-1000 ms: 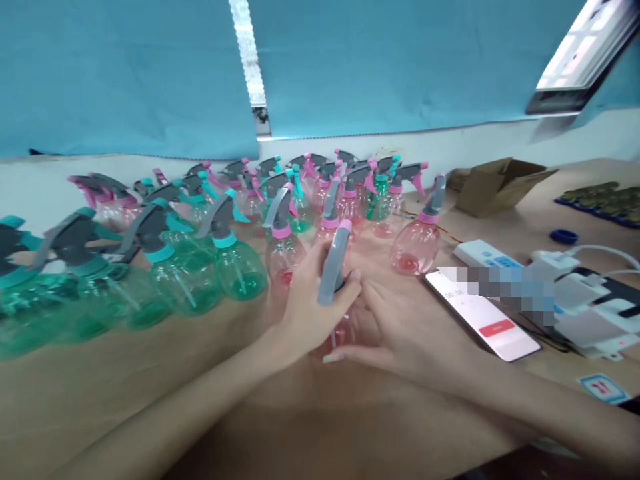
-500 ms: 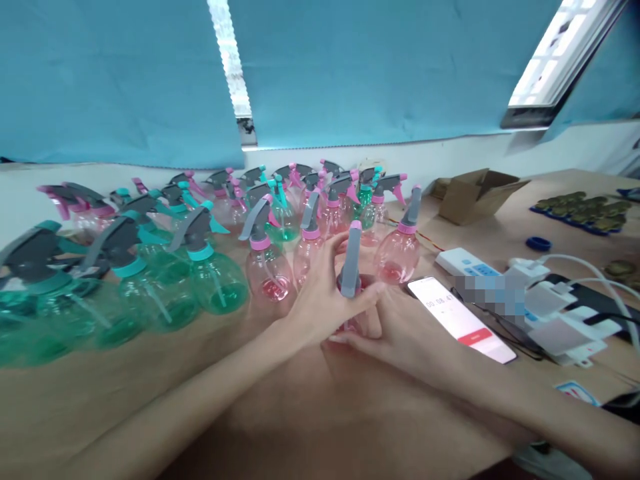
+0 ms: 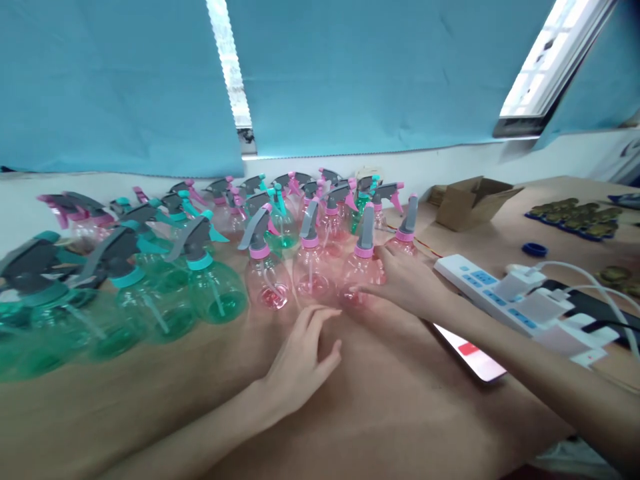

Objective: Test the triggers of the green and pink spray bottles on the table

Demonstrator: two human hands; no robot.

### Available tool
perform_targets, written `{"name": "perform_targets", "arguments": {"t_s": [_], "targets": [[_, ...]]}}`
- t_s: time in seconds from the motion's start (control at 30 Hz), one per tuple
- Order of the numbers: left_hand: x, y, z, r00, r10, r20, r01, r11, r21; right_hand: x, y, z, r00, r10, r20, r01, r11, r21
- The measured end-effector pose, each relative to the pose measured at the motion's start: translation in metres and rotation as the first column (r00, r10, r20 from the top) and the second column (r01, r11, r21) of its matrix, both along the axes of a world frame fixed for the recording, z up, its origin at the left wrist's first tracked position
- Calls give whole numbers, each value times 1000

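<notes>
My right hand (image 3: 405,280) is around the right side of a clear pink spray bottle (image 3: 353,272), thumb across its front and fingers behind it. That bottle stands upright on the table, its grey trigger head pointing away. My left hand (image 3: 303,357) is empty just above the table, fingers apart and slightly curled, in front of the pink bottles. Left of the held bottle stand a second pink spray bottle (image 3: 311,273) and a third pink spray bottle (image 3: 267,283). Another pink spray bottle (image 3: 404,239) is partly hidden behind my right hand.
Several green spray bottles (image 3: 216,293) fill the left, with more bottles behind. At right are a white power strip (image 3: 470,283) with plugs, a phone (image 3: 480,363) partly under my right forearm, an open cardboard box (image 3: 465,207) and a blue ring (image 3: 535,249).
The pink spray bottle has moved away from me, into line with the other pink ones. My left hand has let go of it and drawn back toward me; my right hand remains on it.
</notes>
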State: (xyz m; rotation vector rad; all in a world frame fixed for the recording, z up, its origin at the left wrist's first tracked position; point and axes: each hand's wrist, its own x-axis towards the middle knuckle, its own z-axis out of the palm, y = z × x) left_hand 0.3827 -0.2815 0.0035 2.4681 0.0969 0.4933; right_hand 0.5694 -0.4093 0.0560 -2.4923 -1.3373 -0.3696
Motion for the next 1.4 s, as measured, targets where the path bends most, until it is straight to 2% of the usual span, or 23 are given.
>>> {"name": "perform_targets", "arguments": {"t_s": [0.23,0.33,0.53,0.97,1.13,1.2,1.3,1.4], "targets": [[0,-4,-7,991,-101,-88,119,964,240,10,15,5,999,-50,3,50,998,-30],[0,-4,-8,982,-119,-148,159,940,301,14,19,6,998,-66,-8,66,996,-52],[2,-4,-4,962,-118,-247,195,928,318,19,28,8,996,-87,-33,84,994,-74],[2,-5,-2,956,-115,-270,203,924,325,8,29,9,993,-77,-92,72,996,-50],[2,-4,-4,961,-113,-252,196,923,331,7,6,12,994,-22,-110,26,999,35],[2,-4,-4,963,-113,-244,194,920,340,9,-12,15,989,65,-135,-45,988,147],[4,-3,-4,966,-115,-229,193,916,352,17,-41,18,979,34,-199,31,949,314],[8,-3,-5,966,-117,-230,195,915,354,31,-60,9,973,-82,-214,169,885,433]]}}
